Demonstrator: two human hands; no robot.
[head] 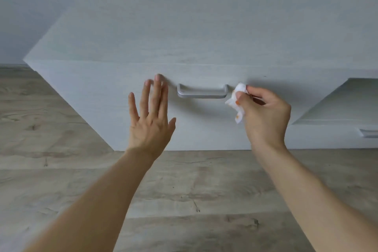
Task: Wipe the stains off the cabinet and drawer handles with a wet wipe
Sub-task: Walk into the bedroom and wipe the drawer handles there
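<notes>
Right hand (263,112) pinches a stained wet wipe (237,102) at the drawer handle's (202,92) three o'clock end; left hand (150,114), fingers straight, braces at nine; best to rub with a clean fold.

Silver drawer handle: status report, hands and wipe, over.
Left hand open, fingertips on pale grey drawer front. Right hand pinches crumpled white wet wipe, orange-stained, beside silver bar handle. Nothing blocking.

A wood-grain plank floor (184,200) in pale brown and grey spreads below and to the left of the hands — knots and dark streaks mark its boards. Above them, a plain grey wall (30,6) rises at far upper left.
</notes>
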